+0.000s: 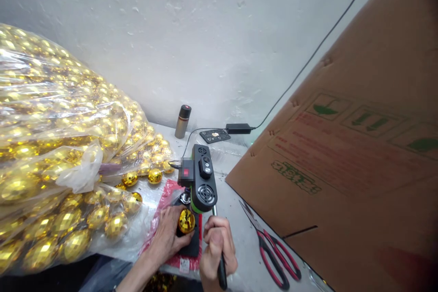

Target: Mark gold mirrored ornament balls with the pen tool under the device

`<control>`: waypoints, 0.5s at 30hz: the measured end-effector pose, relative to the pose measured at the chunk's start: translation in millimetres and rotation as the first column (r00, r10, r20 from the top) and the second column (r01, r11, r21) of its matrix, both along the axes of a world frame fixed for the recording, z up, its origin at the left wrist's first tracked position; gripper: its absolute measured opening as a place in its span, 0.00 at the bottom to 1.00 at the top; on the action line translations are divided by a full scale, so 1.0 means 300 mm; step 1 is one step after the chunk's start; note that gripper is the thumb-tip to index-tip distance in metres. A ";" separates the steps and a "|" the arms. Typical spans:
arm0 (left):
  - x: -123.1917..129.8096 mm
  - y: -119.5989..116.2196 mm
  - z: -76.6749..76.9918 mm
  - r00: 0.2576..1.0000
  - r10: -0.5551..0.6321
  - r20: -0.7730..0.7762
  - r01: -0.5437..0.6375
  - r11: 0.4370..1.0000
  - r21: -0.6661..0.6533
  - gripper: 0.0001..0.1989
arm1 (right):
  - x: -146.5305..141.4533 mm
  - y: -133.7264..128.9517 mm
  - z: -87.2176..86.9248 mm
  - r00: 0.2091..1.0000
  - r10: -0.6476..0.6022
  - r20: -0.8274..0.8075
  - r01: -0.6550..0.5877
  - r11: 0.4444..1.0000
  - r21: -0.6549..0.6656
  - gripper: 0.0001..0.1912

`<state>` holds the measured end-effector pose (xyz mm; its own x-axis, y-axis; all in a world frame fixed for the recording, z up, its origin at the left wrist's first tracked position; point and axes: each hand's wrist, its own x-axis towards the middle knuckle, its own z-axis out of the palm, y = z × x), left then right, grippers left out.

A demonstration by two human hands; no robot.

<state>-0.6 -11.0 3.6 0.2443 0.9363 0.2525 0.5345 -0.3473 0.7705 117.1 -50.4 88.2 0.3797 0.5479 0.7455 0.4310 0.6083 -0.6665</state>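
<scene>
My left hand (167, 232) pinches a shiny gold faceted ball (186, 221) between thumb and fingers, above a dark base (190, 250). My right hand (218, 248) is wrapped around a black-handled lever (222, 271); its metal rod rises toward a black device with green edges (201, 178). Two round grilles show on top of that device, which partly covers the base. Under the base lies a red plastic sheet (171, 191). Beside the device is a small box with a cable, blurred in the picture.
Clear plastic bags full of gold balls (68, 114) fill the left side. Red-handled scissors (273, 251) lie at right, against a big cardboard box (352, 146). Toward the wall are a bottle (183, 121), a dark phone-like slab (215, 135) and a black power adapter (238, 128).
</scene>
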 end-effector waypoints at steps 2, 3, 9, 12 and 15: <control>0.000 0.000 0.002 1.000 0.000 -0.006 0.000 1.000 -0.003 0.24 | 0.001 0.002 -0.006 1.000 -0.009 -0.005 0.009 1.000 0.006 0.18; 0.000 0.000 0.002 1.000 0.001 -0.007 -0.001 1.000 -0.002 0.24 | 0.001 0.003 -0.009 1.000 -0.020 -0.004 0.020 1.000 0.006 0.18; 0.000 0.001 0.001 1.000 0.004 0.002 -0.004 1.000 -0.006 0.24 | 0.005 0.007 -0.023 0.998 -0.052 0.036 0.052 0.999 0.012 0.19; 0.001 0.001 0.005 1.000 0.009 0.000 -0.009 1.000 -0.017 0.24 | 0.006 0.011 -0.026 0.999 -0.039 0.031 0.038 0.999 0.027 0.19; 0.002 0.001 0.007 1.000 0.004 -0.005 -0.004 1.000 -0.030 0.24 | 0.009 0.014 -0.031 0.999 -0.027 0.020 0.026 0.999 0.048 0.18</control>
<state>0.0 -10.8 5.8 0.2420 0.9443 0.2229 0.5399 -0.3220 0.7777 119.6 -46.1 78.9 0.3779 0.5015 0.7783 0.4605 0.6274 -0.6279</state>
